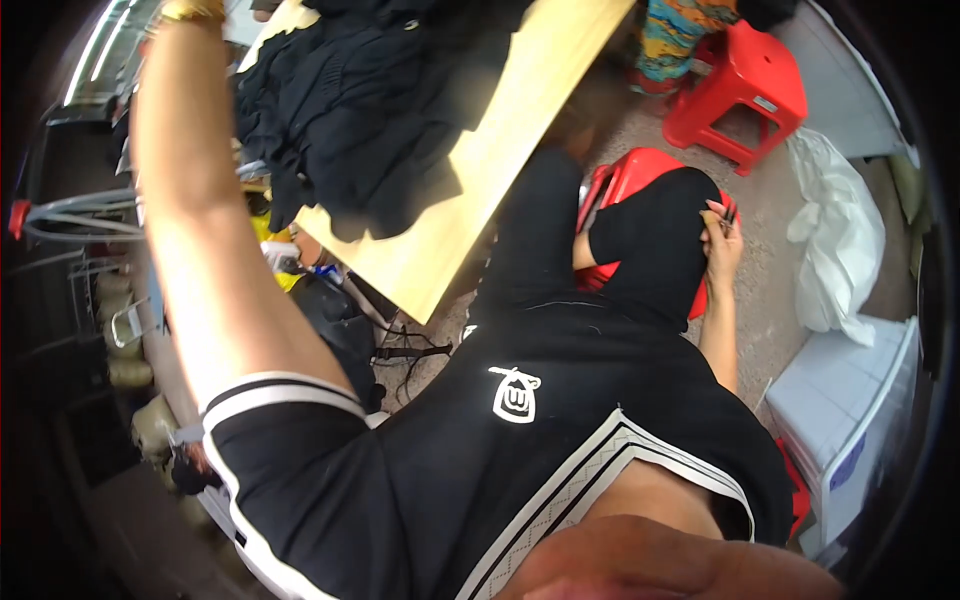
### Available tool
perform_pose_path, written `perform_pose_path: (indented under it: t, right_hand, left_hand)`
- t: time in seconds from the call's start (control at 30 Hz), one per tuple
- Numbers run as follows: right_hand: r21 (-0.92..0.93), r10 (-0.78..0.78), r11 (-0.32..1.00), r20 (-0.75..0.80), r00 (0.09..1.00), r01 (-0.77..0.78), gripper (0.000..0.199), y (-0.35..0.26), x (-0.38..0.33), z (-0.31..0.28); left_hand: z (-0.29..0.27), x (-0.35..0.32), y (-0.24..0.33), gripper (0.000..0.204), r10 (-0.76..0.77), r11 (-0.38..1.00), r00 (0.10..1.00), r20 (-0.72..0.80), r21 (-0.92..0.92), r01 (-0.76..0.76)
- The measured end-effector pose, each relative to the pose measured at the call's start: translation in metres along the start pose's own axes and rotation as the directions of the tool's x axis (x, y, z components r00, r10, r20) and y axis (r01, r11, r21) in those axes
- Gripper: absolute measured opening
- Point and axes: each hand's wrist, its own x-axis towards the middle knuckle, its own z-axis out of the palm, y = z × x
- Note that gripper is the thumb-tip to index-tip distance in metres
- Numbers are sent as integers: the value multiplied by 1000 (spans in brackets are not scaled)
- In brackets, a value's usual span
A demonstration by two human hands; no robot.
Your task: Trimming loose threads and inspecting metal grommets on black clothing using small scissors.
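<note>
My left arm (190, 200) reaches up past the near side of the table, with a gold band at the wrist. The hand itself lies beyond the upper edge of the picture. Beside this arm, a heap of black garments (350, 90) covers much of the pale wooden table (430, 265). My right hand (720, 245) rests at my black-clad knee, fingers curled closed. A small dark, partly shiny thing (729, 216) shows at those fingers, too small to name. The seat under me is a red plastic stool (640, 175).
Another red stool (745, 90) stands at the upper right, near patterned orange and blue fabric (680, 40). A white plastic bag (835, 240) lies at the right, above a pale box-like container (845, 400). A dark bag (335, 310) and cords sit below the table's corner. Metal tubing (85, 215) is at left.
</note>
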Motion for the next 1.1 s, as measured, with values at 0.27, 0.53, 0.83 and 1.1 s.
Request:
perform_pose_path:
  t: [0.27, 0.53, 0.83, 1.1]
  right_hand:
    - [-130, -92, 988, -19, 996, 88, 21, 15, 5, -12]
    - [-180, -114, 978, -26, 993, 108, 17, 4, 1, -2]
    - [-222, -145, 966, -56, 988, 130, 16, 10, 3, -2]
    - [-235, -153, 962, -48, 987, 137, 15, -1, -4, 2]
  left_hand:
    - [148, -111, -144, 31, 106, 910, 991, -81, -395, -129]
    - [152, -138, -180, 35, 254, 920, 853, -455, 386, -67]
    - [166, -117, -264, 39, -102, 827, 824, -558, 412, 381]
    - [99, -127, -258, 34, -179, 972, 730, -659, -232, 28]
